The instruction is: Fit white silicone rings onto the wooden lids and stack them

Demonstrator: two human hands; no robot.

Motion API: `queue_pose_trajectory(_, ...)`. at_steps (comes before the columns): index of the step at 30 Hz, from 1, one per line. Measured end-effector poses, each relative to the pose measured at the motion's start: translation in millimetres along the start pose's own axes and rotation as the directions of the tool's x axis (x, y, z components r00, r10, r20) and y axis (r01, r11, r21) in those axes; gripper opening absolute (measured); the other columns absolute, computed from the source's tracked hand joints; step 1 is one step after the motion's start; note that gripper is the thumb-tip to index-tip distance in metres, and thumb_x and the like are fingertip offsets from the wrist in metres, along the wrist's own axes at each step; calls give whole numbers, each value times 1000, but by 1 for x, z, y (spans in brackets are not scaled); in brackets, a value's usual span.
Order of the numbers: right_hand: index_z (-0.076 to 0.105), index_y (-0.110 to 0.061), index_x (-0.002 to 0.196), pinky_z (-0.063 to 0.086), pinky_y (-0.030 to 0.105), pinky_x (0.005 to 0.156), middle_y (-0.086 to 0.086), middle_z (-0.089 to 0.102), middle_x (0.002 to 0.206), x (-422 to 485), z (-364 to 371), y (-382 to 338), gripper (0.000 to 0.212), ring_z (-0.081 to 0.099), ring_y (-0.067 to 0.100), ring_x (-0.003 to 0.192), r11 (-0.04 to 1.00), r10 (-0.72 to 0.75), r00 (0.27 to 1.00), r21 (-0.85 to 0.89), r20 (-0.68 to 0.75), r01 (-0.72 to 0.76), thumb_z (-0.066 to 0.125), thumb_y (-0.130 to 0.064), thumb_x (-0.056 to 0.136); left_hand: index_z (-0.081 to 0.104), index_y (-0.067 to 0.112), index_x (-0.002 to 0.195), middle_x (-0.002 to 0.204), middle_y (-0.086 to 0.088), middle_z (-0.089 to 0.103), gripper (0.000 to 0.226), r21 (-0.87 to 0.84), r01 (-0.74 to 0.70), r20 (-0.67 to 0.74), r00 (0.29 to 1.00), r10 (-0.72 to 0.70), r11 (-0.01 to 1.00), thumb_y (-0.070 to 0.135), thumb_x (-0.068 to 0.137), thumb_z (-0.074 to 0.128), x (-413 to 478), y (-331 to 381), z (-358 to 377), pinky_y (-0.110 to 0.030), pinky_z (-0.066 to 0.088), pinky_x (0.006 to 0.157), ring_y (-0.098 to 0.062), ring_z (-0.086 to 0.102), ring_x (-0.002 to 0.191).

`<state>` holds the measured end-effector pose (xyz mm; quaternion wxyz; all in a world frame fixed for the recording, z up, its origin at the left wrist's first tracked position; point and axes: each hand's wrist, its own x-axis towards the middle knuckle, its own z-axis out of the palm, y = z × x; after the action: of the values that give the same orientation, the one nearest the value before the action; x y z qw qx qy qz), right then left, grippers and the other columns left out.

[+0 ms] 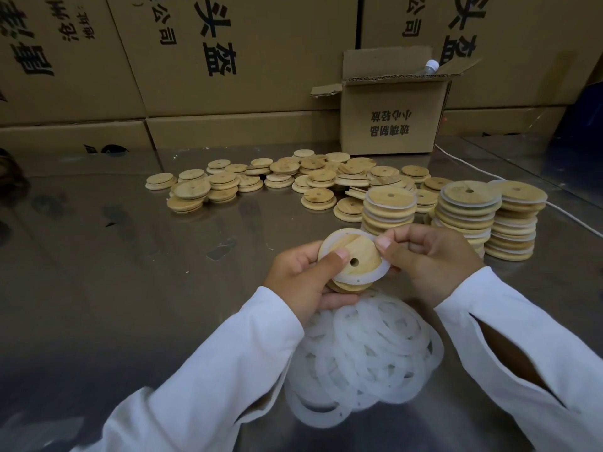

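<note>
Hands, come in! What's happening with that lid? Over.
Left hand grips wooden lid. Right hand pinches white ring at lid's upper edge. Ringed stacks stand to the right; nothing in the way.

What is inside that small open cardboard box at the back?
A clear bottle with a white cap pokes above the rim of the open cardboard box. Its walls and flaps hide anything else inside.

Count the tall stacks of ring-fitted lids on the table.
3, in a row at the right: left stack, middle stack, right stack. A shorter one could be hidden behind them.
</note>
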<state>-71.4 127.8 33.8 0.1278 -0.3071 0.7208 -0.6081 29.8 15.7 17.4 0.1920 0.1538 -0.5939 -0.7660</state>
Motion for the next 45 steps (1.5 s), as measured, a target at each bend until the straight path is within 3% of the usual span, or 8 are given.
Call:
queue_pose_trajectory(6,65,-21,65,50,11,55,-6,65,52,0,0,-4,19,58,2,51,990,7,1000,144,-17,-4,63,-10,81,69,14,88,81,-11,72,16,-63,6,26,1000,-5,998,14,89,53,0,3,-1,-21,55,51,-25,71,71)
queue_pose_trajectory(15,62,-20,65,46,17,57,3,64,67,-7,8,-3,14,61,17,65,998,-66,981,-35,-180,61,67,-33,65,68,20,93,90,-9,71,14,-99,-85,-55,995,80,991,17,88,56,1,4,0,-21,54,51,-24,71,75)
queue_pose_trajectory(23,63,-20,66,46,8,57,-2,67,66,-6,7,0,10,62,13,66,992,-123,980,-46,-157,117,65,-22,75,67,17,95,94,-8,71,14,-40,-160,-58,986,158,986,15,86,57,2,-1,-2,-30,57,72,-24,68,90)
queue_pose_trajectory(26,62,-22,68,51,16,66,-4,67,70,-6,6,-1,12,64,15,71,985,-167,976,-61,-137,160,63,-19,80,66,14,96,91,-7,72,14,36,-187,-59,980,189,982,9,84,60,2,-1,-4,-32,55,81,-21,67,87)
queue_pose_trajectory(31,61,-24,71,52,37,75,-5,65,73,-9,9,-2,13,62,19,77,956,-255,964,-169,-71,240,60,-17,82,67,15,88,80,-2,70,9,254,-237,-59,964,260,938,16,79,68,2,-4,-4,-18,53,66,-8,64,72)
queue_pose_trajectory(36,62,-24,69,52,33,75,-4,66,73,-8,8,0,15,63,20,76,966,-213,977,-155,-19,208,62,-16,83,68,19,84,78,0,69,6,314,-212,-72,967,246,925,23,80,66,2,-5,-5,-17,51,63,-6,62,69)
queue_pose_trajectory(40,64,-23,67,50,20,67,-5,66,69,-6,4,-2,16,61,10,66,980,-166,986,-115,0,164,63,-16,81,69,17,83,74,1,68,5,237,-168,-71,979,190,957,20,80,65,2,-2,-5,-17,51,63,-8,62,69)
queue_pose_trajectory(45,64,-21,65,49,19,66,-2,65,68,-7,3,-2,18,59,12,64,987,-137,990,-85,22,139,64,-15,81,69,13,85,79,-6,67,11,192,-149,-77,983,166,970,21,80,65,0,1,-3,-30,51,73,-18,62,75)
